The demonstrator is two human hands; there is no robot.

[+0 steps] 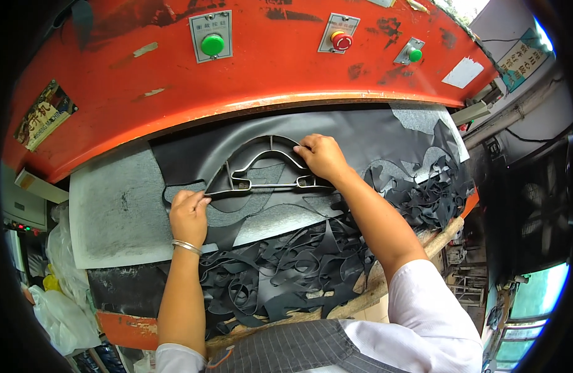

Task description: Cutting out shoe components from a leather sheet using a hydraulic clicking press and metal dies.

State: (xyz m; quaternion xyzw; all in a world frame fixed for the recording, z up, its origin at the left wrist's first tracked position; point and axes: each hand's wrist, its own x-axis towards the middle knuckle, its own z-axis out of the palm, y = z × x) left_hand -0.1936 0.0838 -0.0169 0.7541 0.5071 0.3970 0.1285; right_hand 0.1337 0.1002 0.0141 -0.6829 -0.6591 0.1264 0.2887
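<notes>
Arched metal frame noted lying on black sheet material, roughly midway between the left and right edges of the pale board. Left hand pinches the frame's left end; right hand grasps its upper right rim. Black scraps heap along the board's near edge.

Metal frame and scraps obstruct; the board offers room leftward.
</notes>
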